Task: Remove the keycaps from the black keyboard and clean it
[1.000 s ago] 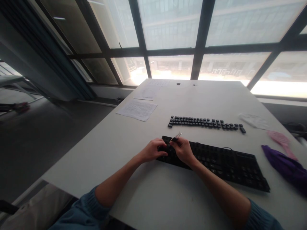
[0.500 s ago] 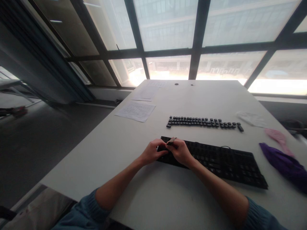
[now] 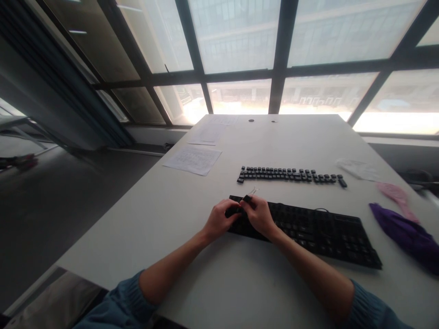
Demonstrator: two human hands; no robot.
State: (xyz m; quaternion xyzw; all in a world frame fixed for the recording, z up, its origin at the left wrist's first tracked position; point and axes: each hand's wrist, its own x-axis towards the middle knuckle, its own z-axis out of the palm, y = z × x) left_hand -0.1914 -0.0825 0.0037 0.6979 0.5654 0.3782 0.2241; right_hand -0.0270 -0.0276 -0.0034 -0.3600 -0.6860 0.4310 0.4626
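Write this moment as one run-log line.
left hand: on keyboard left end | right hand: pinches wire tool above it | behind: loose keycaps in a row on table

Matt black plastic keyboard (image 3: 308, 228) on a smooth matt white table (image 3: 240, 283); purple item (image 3: 404, 235) seems cloth.
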